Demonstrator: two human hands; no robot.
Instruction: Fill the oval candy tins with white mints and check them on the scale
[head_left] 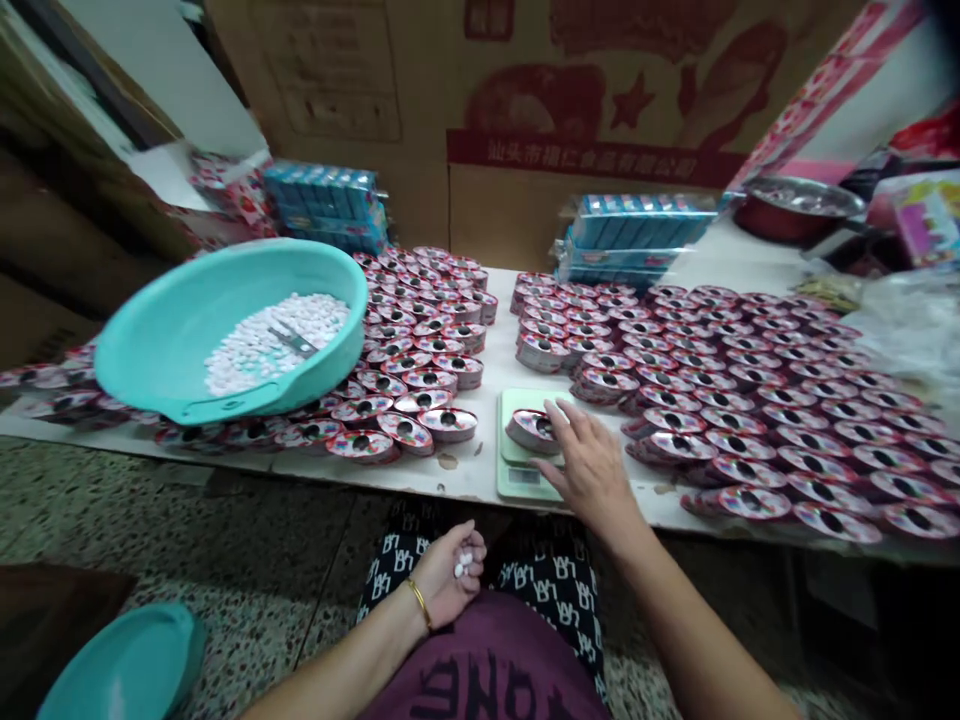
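Holding a few white candies [463,565] in curled fingers [469,545], the left hand [446,577] sits above black trousers [551,580] printed with white letters, a gold bangle [419,604] on its wrist. The right hand [592,470] lies spread wide, its fingertips [556,410] touching an oval tin [529,431] on a green digital scale [519,477]. More tins crowd the bench [472,480] around it, beside a teal basin [127,350] of candies. Behind, a carton [592,150] reads 汕头市, ending 食品有限公司, in a red band.
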